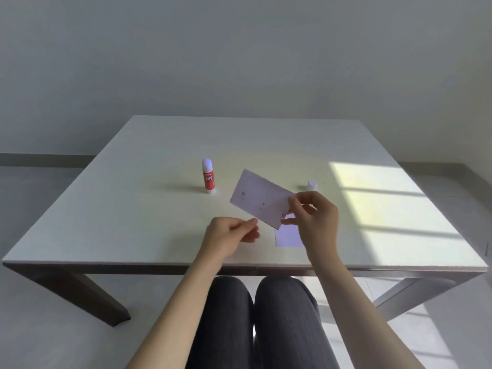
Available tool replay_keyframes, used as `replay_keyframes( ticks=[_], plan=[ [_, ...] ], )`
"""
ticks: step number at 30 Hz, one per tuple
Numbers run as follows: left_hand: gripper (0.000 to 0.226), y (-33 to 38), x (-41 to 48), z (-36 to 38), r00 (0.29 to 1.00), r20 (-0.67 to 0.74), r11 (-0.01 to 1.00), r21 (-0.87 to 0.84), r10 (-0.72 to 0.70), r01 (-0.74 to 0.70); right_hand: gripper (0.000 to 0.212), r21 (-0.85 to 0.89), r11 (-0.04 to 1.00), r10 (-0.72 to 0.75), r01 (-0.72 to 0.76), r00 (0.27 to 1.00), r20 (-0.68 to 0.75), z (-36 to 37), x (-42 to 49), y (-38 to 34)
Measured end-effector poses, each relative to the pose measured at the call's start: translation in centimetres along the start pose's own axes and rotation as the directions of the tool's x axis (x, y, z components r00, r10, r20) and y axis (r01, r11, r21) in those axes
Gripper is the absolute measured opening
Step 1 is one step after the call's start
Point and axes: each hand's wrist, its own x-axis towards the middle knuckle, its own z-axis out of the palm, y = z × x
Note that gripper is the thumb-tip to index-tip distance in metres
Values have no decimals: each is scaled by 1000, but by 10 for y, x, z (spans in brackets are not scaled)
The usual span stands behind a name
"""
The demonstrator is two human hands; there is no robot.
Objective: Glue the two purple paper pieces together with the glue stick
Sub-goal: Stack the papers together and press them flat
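A pale purple paper piece (259, 198) is held tilted above the table, its whitish side with small marks facing me. My right hand (312, 219) pinches its right end between thumb and fingers. My left hand (231, 237) pinches its lower left edge. A second purple paper piece (288, 235) lies flat on the table under my right hand, partly hidden by it. The red and white glue stick (208, 176) stands upright to the left, uncapped, apart from both hands. Its white cap (311, 185) stands behind my right hand.
The white table (133, 209) has its front edge close to my knees. A bright patch of window light (386, 203) covers the table's right side. A plain wall stands behind the table.
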Motion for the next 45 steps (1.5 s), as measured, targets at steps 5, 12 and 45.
replay_keyframes(
  ticks=[5,12,45],
  plan=[
    [12,8,-3,16,1000,-9,989,-146,-10,9,12,456,848,267,-271,961,73,-8,-12,4],
    [12,23,7,26,997,-75,987,-157,21,-33,7,462,816,302,-347,938,170,-17,-16,10],
    [30,1,23,54,986,-146,820,571,75,22,9,-521,848,186,-99,976,116,-45,10,51]
  ],
)
